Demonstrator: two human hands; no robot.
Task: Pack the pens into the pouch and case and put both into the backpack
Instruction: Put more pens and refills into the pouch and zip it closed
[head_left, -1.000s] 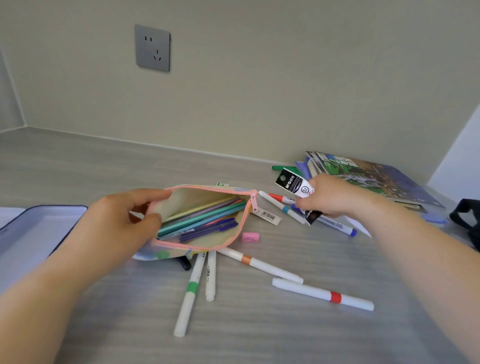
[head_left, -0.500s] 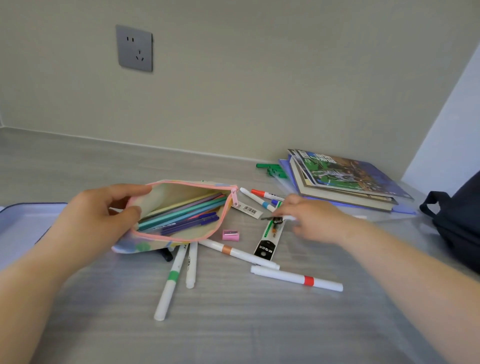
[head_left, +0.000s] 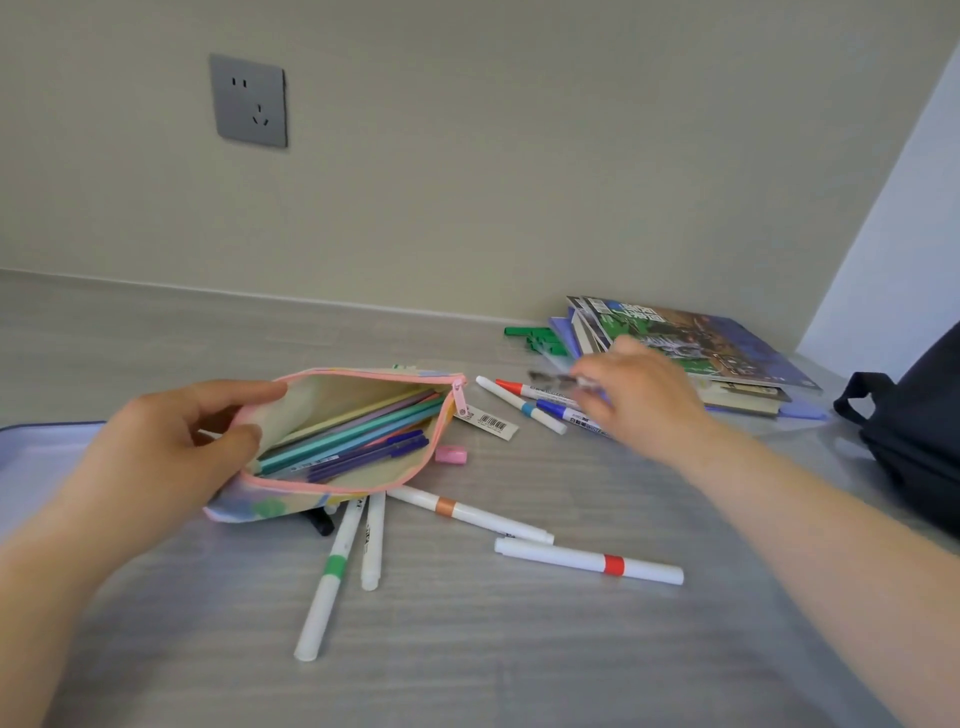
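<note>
A pastel pouch (head_left: 332, 395) with a pink zip lies open on the grey desk, several coloured pens (head_left: 353, 441) inside. My left hand (head_left: 171, 447) grips its left end and holds the mouth apart. My right hand (head_left: 639, 400) hovers over three markers (head_left: 519, 405) behind the pouch, pinching a blurred dark packet (head_left: 553, 378). White markers with green (head_left: 332, 571), orange (head_left: 467, 514) and red (head_left: 587, 561) bands lie in front, beside a plain white one (head_left: 373, 545). The blue-rimmed case (head_left: 41, 452) is at the far left. The dark backpack (head_left: 914, 431) is at the right edge.
A stack of books (head_left: 701, 343) lies at the back right with green pieces (head_left: 535, 335) beside it. A small pink block (head_left: 451, 455) sits near the pouch's zip end, by its barcode tag (head_left: 488, 421). A wall socket (head_left: 249, 101) is above.
The black-and-white packet, held up a second ago, lay on the desk half a second ago and is off the desk now. My right hand has moved back toward the books. The pouch stays held.
</note>
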